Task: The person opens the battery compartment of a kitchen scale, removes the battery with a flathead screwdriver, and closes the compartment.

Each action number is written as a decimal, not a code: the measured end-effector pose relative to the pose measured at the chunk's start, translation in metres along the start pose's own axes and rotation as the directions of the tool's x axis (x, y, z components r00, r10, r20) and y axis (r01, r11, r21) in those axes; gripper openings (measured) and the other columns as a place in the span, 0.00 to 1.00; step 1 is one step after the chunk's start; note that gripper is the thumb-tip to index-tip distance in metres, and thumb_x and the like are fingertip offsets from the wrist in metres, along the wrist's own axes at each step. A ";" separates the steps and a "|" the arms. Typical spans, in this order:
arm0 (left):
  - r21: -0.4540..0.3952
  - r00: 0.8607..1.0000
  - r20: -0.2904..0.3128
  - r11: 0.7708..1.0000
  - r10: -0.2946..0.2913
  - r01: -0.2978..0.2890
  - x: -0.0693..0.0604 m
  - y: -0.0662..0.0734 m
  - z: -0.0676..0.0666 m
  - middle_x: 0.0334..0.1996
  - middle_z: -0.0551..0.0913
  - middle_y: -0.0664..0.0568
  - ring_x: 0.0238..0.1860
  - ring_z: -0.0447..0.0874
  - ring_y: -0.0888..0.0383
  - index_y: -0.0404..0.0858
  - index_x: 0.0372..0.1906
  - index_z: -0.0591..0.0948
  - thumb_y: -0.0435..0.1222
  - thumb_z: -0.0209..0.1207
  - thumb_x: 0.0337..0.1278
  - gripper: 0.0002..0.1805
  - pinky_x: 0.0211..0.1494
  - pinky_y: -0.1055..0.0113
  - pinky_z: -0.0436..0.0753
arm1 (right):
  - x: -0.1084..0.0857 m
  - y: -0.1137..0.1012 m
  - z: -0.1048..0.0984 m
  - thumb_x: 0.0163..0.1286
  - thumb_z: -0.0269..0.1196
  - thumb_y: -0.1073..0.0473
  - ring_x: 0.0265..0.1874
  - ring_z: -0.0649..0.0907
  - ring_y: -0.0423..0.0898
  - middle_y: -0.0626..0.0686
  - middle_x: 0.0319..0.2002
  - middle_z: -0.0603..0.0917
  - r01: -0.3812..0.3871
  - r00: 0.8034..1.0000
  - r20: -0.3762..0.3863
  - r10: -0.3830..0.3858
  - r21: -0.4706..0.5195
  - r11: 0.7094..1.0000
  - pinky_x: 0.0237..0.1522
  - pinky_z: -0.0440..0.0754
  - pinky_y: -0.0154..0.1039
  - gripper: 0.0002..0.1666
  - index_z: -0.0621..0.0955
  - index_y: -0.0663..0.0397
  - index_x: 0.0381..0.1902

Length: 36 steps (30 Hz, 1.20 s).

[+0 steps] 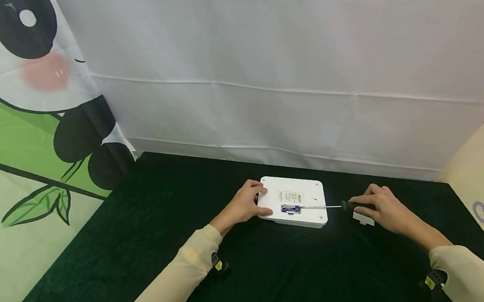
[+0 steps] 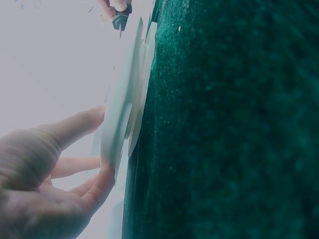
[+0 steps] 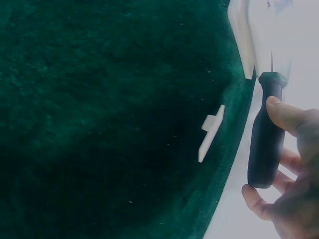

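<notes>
A flat white device (image 1: 314, 191) with rounded corners, perhaps a kitchen scale, lies with its label and battery compartment facing up. Blue batteries (image 1: 290, 208) sit in the uncovered compartment. At the device's left side my left hand (image 1: 243, 203) holds the edge, thumb near the front corner and fingers farther back. My right hand (image 1: 385, 210) grips a screwdriver by its black handle (image 3: 266, 139). The thin metal shaft (image 1: 321, 207) reaches left across the device, its tip at the batteries; exact contact cannot be told. Below the right hand lies a small white battery cover (image 1: 363, 219).
A dark green cloth (image 1: 274, 274) covers the table. Behind it hangs a white fabric backdrop (image 1: 274, 77), with printed cartoon panels at the left and right. Each wrist wears a small dark strap-on camera (image 1: 217, 262).
</notes>
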<state>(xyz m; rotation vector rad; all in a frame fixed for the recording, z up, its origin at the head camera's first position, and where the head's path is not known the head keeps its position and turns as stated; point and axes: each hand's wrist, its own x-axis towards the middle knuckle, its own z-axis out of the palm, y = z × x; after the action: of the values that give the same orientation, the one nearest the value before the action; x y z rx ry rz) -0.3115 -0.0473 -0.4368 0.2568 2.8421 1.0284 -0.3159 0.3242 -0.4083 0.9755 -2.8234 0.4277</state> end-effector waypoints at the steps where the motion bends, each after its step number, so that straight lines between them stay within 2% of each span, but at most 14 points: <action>1: -0.001 1.000 0.000 1.000 0.000 0.000 0.000 0.000 0.000 0.70 0.63 0.47 0.55 0.72 0.51 0.38 0.63 0.76 0.45 0.73 0.49 0.35 0.54 0.58 0.77 | -0.001 0.000 0.001 0.64 0.67 0.58 0.33 0.66 0.42 0.49 0.36 0.75 -0.006 1.000 0.002 0.006 0.011 1.000 0.36 0.61 0.39 0.16 0.86 0.53 0.50; 7: -0.003 1.000 0.001 1.000 -0.002 0.002 0.000 0.000 0.000 0.70 0.63 0.47 0.55 0.73 0.51 0.39 0.63 0.76 0.45 0.73 0.49 0.35 0.55 0.58 0.77 | -0.006 0.002 0.009 0.66 0.67 0.57 0.33 0.66 0.43 0.49 0.37 0.76 -0.029 1.000 0.008 0.029 0.064 0.997 0.35 0.61 0.38 0.16 0.85 0.52 0.51; 15: -0.005 1.000 0.002 1.000 0.001 -0.001 0.000 0.001 -0.001 0.69 0.63 0.46 0.55 0.73 0.51 0.38 0.63 0.76 0.45 0.73 0.49 0.35 0.54 0.58 0.77 | -0.008 0.003 0.012 0.66 0.66 0.57 0.33 0.68 0.44 0.50 0.37 0.76 -0.080 0.997 0.030 0.078 0.074 0.994 0.35 0.63 0.37 0.17 0.85 0.52 0.52; 23: 0.000 1.000 0.000 1.000 0.009 -0.009 -0.001 0.000 -0.002 0.69 0.63 0.46 0.55 0.73 0.50 0.38 0.63 0.76 0.45 0.72 0.49 0.35 0.54 0.58 0.77 | -0.009 0.000 0.010 0.66 0.66 0.56 0.33 0.69 0.44 0.50 0.37 0.76 -0.091 0.995 0.038 0.088 0.083 0.992 0.35 0.64 0.37 0.16 0.85 0.51 0.51; 36: 0.003 1.000 -0.002 1.000 0.006 -0.006 -0.002 0.001 -0.003 0.69 0.63 0.46 0.56 0.73 0.50 0.38 0.63 0.76 0.45 0.72 0.50 0.34 0.54 0.58 0.78 | -0.010 -0.002 0.005 0.66 0.66 0.56 0.32 0.68 0.43 0.49 0.36 0.76 -0.053 0.999 0.018 0.052 0.067 0.996 0.33 0.63 0.36 0.15 0.85 0.51 0.50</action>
<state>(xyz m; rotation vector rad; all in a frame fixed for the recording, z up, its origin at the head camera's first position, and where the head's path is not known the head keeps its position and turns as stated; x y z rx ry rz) -0.3101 -0.0486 -0.4342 0.2647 2.8465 1.0268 -0.3071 0.3270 -0.4145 0.9230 -2.8714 0.5273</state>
